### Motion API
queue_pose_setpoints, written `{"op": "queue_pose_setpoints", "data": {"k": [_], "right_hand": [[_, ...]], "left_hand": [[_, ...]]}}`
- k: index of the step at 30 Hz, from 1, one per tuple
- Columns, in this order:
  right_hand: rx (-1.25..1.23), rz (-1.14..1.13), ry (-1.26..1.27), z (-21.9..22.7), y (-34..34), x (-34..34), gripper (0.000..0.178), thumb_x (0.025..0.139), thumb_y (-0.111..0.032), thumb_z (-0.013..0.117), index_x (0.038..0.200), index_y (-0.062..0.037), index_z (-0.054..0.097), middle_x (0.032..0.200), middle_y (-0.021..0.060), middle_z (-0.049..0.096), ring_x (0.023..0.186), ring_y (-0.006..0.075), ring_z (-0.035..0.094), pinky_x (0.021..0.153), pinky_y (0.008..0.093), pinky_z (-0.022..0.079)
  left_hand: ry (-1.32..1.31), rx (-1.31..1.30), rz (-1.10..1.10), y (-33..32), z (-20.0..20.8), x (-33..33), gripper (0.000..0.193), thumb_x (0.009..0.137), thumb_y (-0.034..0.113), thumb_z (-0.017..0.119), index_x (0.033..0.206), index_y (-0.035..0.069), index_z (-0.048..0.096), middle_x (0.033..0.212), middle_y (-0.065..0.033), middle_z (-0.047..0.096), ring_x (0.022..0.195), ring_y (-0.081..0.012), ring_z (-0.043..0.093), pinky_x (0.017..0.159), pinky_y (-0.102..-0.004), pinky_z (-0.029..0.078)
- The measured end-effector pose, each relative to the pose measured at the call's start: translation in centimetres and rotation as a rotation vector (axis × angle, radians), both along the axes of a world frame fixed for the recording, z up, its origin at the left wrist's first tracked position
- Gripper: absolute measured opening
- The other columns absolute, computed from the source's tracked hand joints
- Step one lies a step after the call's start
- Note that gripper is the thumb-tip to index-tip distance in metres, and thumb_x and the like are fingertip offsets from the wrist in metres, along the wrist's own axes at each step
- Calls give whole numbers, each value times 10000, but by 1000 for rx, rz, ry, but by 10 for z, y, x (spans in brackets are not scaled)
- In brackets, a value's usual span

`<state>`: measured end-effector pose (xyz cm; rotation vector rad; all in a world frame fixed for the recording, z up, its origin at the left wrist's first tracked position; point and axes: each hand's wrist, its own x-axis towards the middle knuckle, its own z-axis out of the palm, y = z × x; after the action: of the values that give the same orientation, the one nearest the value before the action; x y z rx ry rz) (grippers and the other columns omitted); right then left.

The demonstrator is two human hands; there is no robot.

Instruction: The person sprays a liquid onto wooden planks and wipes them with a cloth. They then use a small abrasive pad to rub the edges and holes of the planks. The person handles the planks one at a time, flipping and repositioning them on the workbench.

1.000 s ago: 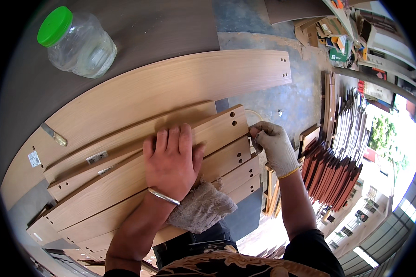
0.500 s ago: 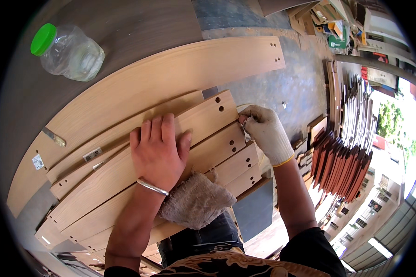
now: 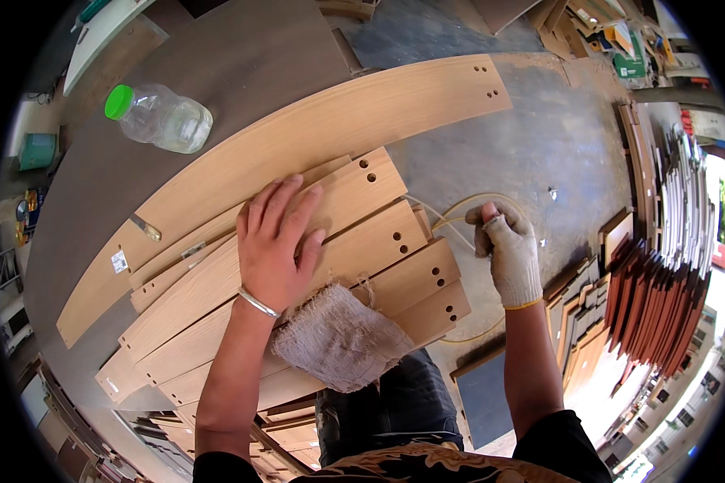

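Observation:
My bare left hand, with a silver bangle at the wrist, lies with spread fingers on a light wooden board. Several such boards with paired holes near their ends lie side by side under it. My right hand, in a worn whitish glove with a bare thumb tip, is closed beyond the boards' right ends. Whatever its fingers may hold is too small to make out. A thin yellowish cord or hose loops behind that hand. Nearer my body, a frayed grey cloth is draped over the boards.
A clear plastic jar with a green lid rests on the dark table. One long curved board carries a small brush. Stacked reddish-brown panels stand at the right; cardboard scraps lie far right.
My right hand has moved right, away from the board ends, and stays closed. My left hand remains on the boards, its fingers more spread. The whole view has shifted.

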<state>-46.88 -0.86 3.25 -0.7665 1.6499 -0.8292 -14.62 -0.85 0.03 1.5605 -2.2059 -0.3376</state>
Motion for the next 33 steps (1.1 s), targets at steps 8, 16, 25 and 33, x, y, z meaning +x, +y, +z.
{"op": "queue_pose_setpoints", "data": {"k": [8,16,25,33], "right_hand": [[29,-132,-165,-19,71,-57,348,1029,-296,616,917,27,682,654,10,546,549,96,463,531,256,361],[47,-200,-211,-31,114,-85,364,1023,-318,624,917,25,685,619,18,521,543,109,456,542,270,363],[24,-309,-290,-39,147,-87,390,1021,-345,630,932,31,686,623,9,516,554,104,457,543,269,358],[-207,-162,103,-60,104,-11,211,1020,-179,630,972,10,711,790,38,664,756,104,556,706,279,466]], "left_hand": [[-230,214,-290,15,29,-19,542,906,282,690,1433,197,595,1638,-96,367,1509,-387,291,1235,-584,200],[-337,243,-274,-40,14,-80,740,992,413,600,1610,115,321,1699,-89,242,1580,-272,175,1288,-487,129],[-107,218,-103,-32,17,-50,560,1020,289,582,1504,31,467,1575,-176,444,1482,-340,375,1241,-458,252],[-278,143,409,71,-20,71,528,1032,299,546,1479,24,485,1516,-206,500,1423,-409,428,1212,-504,292]]}}
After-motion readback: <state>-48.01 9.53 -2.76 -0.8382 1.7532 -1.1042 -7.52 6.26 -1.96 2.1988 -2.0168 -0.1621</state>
